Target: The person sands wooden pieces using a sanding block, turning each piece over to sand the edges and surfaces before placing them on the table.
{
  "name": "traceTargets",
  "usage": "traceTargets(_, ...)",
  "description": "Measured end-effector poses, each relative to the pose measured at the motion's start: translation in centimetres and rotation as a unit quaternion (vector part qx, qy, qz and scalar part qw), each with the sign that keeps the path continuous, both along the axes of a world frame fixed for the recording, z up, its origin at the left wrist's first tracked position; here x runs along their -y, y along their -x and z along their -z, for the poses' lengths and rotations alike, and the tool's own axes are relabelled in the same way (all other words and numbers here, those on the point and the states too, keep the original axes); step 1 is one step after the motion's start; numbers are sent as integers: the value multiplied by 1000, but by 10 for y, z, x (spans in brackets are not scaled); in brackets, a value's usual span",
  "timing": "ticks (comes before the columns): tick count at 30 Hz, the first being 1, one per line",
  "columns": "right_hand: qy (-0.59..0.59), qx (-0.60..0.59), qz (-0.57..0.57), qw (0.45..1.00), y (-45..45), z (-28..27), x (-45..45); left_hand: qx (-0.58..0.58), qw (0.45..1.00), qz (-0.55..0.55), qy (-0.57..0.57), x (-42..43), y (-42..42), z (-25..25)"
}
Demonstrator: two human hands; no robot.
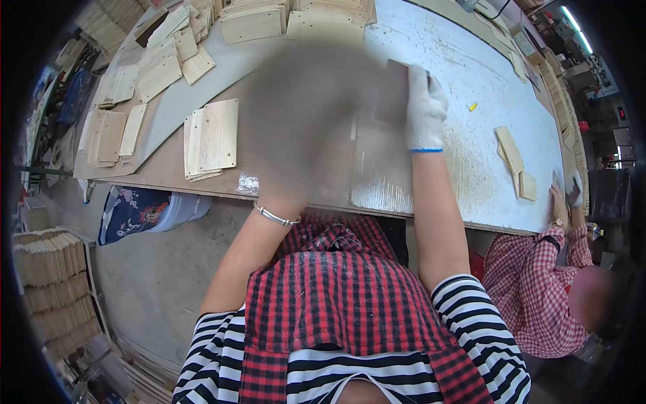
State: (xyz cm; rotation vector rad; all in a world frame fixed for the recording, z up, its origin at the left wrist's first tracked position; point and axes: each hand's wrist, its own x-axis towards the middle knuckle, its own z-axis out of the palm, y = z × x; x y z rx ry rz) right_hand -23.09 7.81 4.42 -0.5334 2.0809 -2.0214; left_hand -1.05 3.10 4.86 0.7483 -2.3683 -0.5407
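Observation:
My right hand (426, 108), in a white knit glove with a blue cuff, is closed on the edge of a dark brown flat block (397, 87) above the worktable. My left hand (286, 192) reaches over the table to the left, a silver bangle at its wrist. A grey blur covers its fingers and whatever lies under them. Just left of that blur lies a small fanned stack of thin pale wooden boards (214, 138) with holes near their corners.
More wooden boards (161, 74) lie in piles at the table's far left and back (252, 27). Narrow wood pieces (511, 158) and a yellow bit (473, 106) lie to the right. A co-worker in a checked sleeve (538, 283) works there. Stacked wood (57, 289) stands on the floor, lower left.

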Motion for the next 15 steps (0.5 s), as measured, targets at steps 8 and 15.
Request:
traceTargets(8,17,-64,4,998,15,26,-14,31,992,85,90,0,5,23)
traceTargets(15,-1,-63,4,998,15,25,-9,52,979,88,176,16,9,26)
